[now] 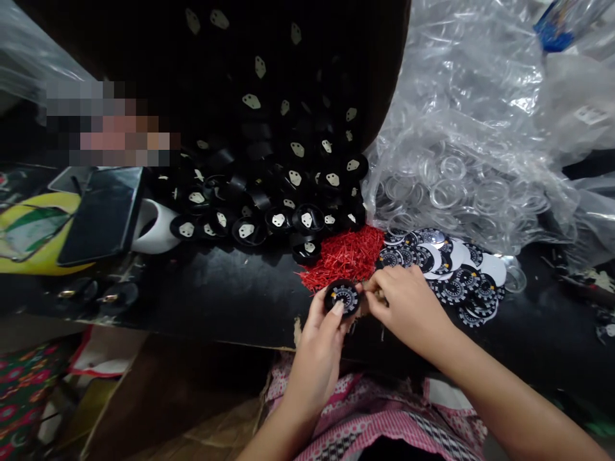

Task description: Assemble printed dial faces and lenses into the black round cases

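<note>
Behind the hands: heap of thin red needles, pile of round black housings, printed dial discs fanned out, clear rings in crinkled plastic bag. Dark tabletop — phone at left. Round black gauge pinched in left hand at tabletop's near edge — right hand closed beside it, contents unclear.

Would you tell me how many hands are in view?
2: the left hand holds a black dial gauge at the table edge; the right hand meets it beside the red pins.
</note>
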`<act>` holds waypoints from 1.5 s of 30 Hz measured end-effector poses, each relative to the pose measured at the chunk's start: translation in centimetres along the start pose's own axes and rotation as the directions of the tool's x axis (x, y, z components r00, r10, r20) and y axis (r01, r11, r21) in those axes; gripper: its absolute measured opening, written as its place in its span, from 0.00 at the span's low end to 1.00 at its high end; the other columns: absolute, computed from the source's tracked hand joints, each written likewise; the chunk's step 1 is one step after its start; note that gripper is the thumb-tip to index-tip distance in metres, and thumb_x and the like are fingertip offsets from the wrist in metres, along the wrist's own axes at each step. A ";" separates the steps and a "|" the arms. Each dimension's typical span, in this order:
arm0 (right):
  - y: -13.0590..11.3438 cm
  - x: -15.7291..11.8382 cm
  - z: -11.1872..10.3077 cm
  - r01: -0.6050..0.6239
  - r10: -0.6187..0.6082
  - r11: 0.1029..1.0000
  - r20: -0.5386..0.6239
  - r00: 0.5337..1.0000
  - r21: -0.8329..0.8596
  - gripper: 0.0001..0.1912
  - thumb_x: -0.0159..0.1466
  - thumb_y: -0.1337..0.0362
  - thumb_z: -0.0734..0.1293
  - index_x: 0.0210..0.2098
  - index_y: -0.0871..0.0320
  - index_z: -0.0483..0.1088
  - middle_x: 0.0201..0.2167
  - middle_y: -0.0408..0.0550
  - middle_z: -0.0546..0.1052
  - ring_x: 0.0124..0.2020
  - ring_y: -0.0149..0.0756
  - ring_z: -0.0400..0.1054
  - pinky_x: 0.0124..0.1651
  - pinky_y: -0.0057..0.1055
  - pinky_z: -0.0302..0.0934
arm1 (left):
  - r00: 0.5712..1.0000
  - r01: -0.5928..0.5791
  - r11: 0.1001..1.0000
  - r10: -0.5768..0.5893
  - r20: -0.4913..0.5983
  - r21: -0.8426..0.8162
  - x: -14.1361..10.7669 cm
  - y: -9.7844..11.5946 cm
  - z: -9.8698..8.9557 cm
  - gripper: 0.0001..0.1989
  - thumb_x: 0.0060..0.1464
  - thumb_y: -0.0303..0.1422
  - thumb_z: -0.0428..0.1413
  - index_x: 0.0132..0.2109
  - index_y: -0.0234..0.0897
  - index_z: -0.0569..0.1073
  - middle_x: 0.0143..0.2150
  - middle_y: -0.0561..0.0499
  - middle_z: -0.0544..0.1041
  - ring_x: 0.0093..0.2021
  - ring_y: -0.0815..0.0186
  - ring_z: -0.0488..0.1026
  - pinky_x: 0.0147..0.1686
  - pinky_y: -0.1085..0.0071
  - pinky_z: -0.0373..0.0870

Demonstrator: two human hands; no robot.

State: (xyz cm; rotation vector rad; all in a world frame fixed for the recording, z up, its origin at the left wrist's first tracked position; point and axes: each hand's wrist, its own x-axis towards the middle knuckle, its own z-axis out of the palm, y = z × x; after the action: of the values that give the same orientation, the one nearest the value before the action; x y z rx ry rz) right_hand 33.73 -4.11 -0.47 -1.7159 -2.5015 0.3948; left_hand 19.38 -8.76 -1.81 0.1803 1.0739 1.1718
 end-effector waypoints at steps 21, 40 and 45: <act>-1.2 -1.6 -2.7 -0.028 0.058 0.848 -0.040 0.997 0.529 0.07 0.69 0.67 0.64 0.33 0.56 0.70 0.31 0.44 0.74 0.36 0.37 0.66 0.43 0.37 0.55 | 0.980 -0.186 0.942 0.156 0.125 0.280 0.6 -0.8 0.3 0.17 0.60 0.37 0.59 0.55 0.45 0.73 0.55 0.49 0.78 0.59 0.58 0.73 0.61 0.62 0.66; -2.4 -3.3 -2.1 -0.050 0.121 0.717 -0.053 0.991 0.695 0.12 0.69 0.67 0.62 0.28 0.56 0.62 0.31 0.42 0.69 0.33 0.32 0.64 0.36 0.30 0.56 | 0.865 -0.491 0.664 0.448 0.226 0.563 -1.1 0.1 -0.7 0.14 0.58 0.29 0.59 0.51 0.45 0.74 0.48 0.53 0.81 0.48 0.66 0.79 0.50 0.71 0.74; -1.8 -2.9 -2.1 -0.093 0.134 0.759 -0.014 0.991 0.645 0.14 0.66 0.68 0.65 0.24 0.56 0.61 0.25 0.40 0.67 0.27 0.31 0.61 0.34 0.30 0.55 | 0.936 -0.351 0.722 0.272 0.221 0.596 -0.8 0.8 -0.6 0.13 0.59 0.31 0.58 0.52 0.43 0.74 0.51 0.50 0.81 0.52 0.62 0.78 0.53 0.67 0.74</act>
State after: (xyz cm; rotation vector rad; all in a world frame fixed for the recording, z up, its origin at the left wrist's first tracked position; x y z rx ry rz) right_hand 33.62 -7.11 2.26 -1.5397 -1.8723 1.0533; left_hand 18.42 -9.31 -1.21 0.9874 1.3346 1.0352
